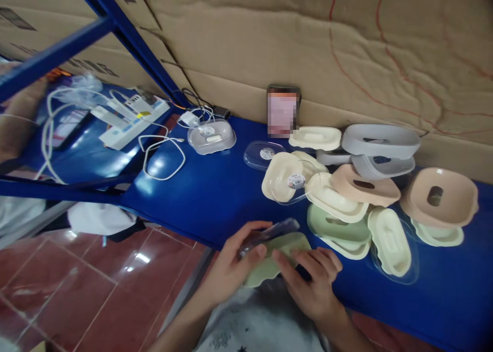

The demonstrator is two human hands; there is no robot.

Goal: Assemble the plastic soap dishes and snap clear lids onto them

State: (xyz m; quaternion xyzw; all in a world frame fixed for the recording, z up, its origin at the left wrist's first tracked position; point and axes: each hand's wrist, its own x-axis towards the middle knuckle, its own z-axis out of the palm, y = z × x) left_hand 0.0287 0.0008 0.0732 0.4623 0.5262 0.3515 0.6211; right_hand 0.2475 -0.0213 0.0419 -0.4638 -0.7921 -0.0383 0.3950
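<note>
The left hand [242, 259] angles in from the near left, thumb and fingers holding a clear lid [276, 230] and pale-green dish [290, 242]. The right hand [314, 280], fingers curled, grips the dish's right side, by the counter's [215, 193] near edge.

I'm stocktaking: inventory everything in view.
held dish: one, green, front
held cover: one, clear, front
lidded dish: one, grey, left
dishes: many, cream, green, peach, grey, right
loose covers: three or more, clear, right
screen device: one, dark, back
power strip: one, white, left
phone: one, dark, left
cables: several, white and dark, left
table: one, blue, centre
frame: one, blue, left
cardboard: uncounted, brown, behind
floor: one, red, below
co-worker's arm: one, far left
shirt: one, pale, front
left hand: one, bare, front
right hand: one, bare, front
</note>
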